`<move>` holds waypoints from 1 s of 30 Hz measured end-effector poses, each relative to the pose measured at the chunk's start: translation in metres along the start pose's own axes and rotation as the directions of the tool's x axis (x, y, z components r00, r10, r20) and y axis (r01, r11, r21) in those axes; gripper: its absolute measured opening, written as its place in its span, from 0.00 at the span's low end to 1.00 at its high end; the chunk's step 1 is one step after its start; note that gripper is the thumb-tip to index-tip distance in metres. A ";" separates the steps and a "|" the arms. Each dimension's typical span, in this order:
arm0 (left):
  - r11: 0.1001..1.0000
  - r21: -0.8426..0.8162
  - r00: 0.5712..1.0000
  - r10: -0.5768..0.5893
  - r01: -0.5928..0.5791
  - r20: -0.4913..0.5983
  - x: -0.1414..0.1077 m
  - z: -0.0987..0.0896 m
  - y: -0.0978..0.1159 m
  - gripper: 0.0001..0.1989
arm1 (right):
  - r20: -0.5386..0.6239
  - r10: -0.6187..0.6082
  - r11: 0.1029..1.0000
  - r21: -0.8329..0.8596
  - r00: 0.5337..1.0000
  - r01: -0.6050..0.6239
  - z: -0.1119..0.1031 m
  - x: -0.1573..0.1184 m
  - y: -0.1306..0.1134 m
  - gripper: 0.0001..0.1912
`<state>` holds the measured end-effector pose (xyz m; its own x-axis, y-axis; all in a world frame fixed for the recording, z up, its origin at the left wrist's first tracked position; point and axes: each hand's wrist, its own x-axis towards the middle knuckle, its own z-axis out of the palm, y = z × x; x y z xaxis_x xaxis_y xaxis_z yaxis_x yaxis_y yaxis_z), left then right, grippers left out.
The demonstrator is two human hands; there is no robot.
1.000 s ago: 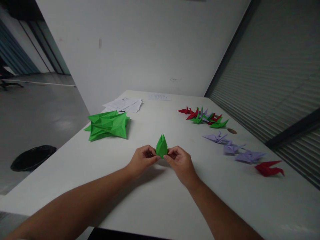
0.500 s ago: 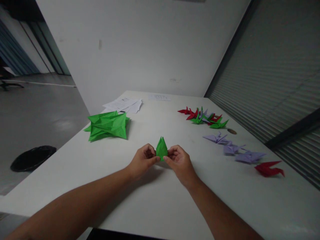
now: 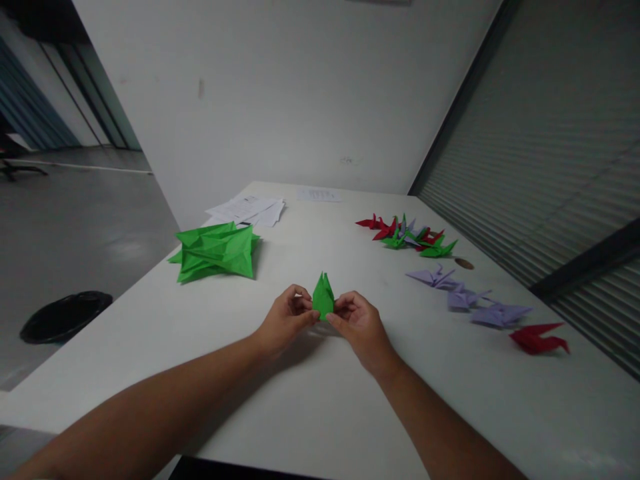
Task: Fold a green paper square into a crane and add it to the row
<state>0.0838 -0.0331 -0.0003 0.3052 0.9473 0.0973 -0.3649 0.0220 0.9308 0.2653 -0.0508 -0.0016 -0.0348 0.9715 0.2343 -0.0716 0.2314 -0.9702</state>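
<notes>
Between my hands a small folded piece of green origami paper (image 3: 323,298) stands upright, its two narrow points at the top. My left hand (image 3: 290,313) pinches its lower left edge between thumb and fingers. On the opposite side, my right hand (image 3: 359,321) grips the lower right edge, thumb in front and fingers behind. Both hands are held just above the white table (image 3: 300,413). The back of the folded paper is hidden from me.
Creased green sheets (image 3: 217,252) lie at the left, with printed papers (image 3: 250,210) behind them. Several paper cranes (image 3: 405,235) are heaped at the back right. Nearer lie purple cranes (image 3: 500,313), a red crane (image 3: 540,339) and a brown disc (image 3: 464,263). A black-lined bin (image 3: 65,317) stands on the floor.
The upper points of the green folded paper have shifted slightly, and its left side has turned a little. My left hand has risen very slightly; both hands keep their hold.
</notes>
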 end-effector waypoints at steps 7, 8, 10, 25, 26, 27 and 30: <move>0.977 0.189 0.995 0.102 -0.096 -0.022 0.004 -0.006 -0.003 0.19 | 0.096 -0.002 1.000 0.026 0.995 0.000 0.001 -0.001 0.000 0.16; 0.969 0.224 0.994 0.106 -0.101 -0.013 0.004 -0.007 -0.003 0.18 | 0.105 -0.006 1.000 0.031 0.994 0.003 0.001 -0.001 0.000 0.16; 0.968 0.238 0.997 0.078 -0.079 0.013 0.004 -0.008 -0.004 0.17 | 0.125 -0.011 0.999 0.041 0.992 0.006 0.001 -0.001 0.000 0.16; 0.971 0.221 0.984 0.048 -0.086 0.174 -0.002 -0.008 0.003 0.15 | 0.151 -0.029 0.999 -0.018 0.988 0.032 -0.001 -0.001 -0.001 0.16; 0.976 0.204 0.983 0.044 -0.081 0.179 -0.002 -0.008 0.003 0.15 | 0.151 -0.028 0.999 -0.019 0.988 0.032 -0.001 -0.002 -0.001 0.16; 0.980 0.185 0.983 0.038 -0.072 0.182 -0.002 -0.008 0.003 0.15 | 0.155 -0.027 0.999 -0.018 0.988 0.030 -0.001 -0.002 -0.002 0.16; 0.990 0.137 0.984 0.011 -0.036 0.178 -0.002 -0.008 -0.001 0.16 | 0.175 -0.008 1.000 -0.013 0.984 0.011 -0.001 -0.003 -0.002 0.16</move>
<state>0.0765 -0.0321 -0.0046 0.4529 0.8754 0.1691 -0.2521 -0.0562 0.9661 0.2666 -0.0537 0.0000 -0.2084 0.9457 0.2495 -0.0590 0.2425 -0.9684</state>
